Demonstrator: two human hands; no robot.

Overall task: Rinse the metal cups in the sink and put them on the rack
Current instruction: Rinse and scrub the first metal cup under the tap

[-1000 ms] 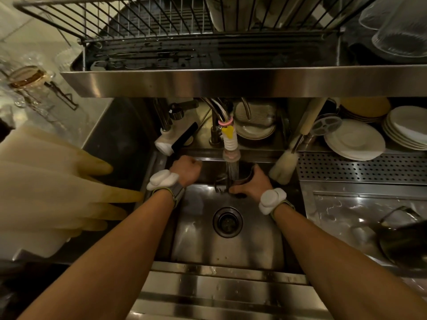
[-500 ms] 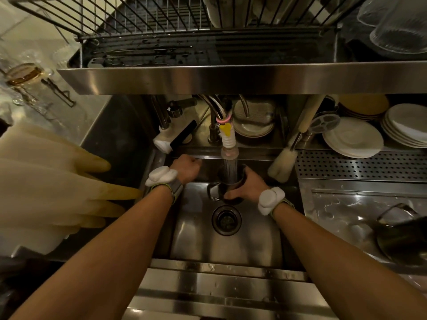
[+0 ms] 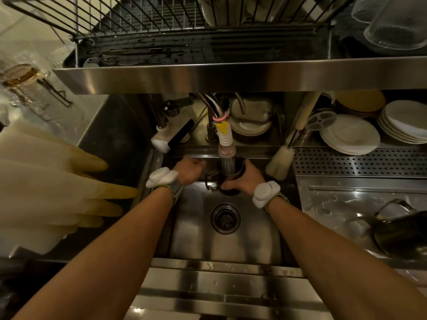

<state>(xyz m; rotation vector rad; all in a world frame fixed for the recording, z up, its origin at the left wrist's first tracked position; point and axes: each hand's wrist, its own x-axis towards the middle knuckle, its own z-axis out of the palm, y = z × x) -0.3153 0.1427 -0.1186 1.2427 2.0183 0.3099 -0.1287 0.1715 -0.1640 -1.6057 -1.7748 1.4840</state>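
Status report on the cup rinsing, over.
Right hand grips metal cup under running faucet. Left hand curled at back edge of sink, hold unclear. Nothing blocking the cup.

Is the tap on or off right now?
On: water streams from the faucet nozzle into the metal cup that the right hand holds.

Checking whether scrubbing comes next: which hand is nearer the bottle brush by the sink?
Right. The right hand grips the metal cup under the tap, just left of the bottle brush; the left hand is beyond the cup, farther left.
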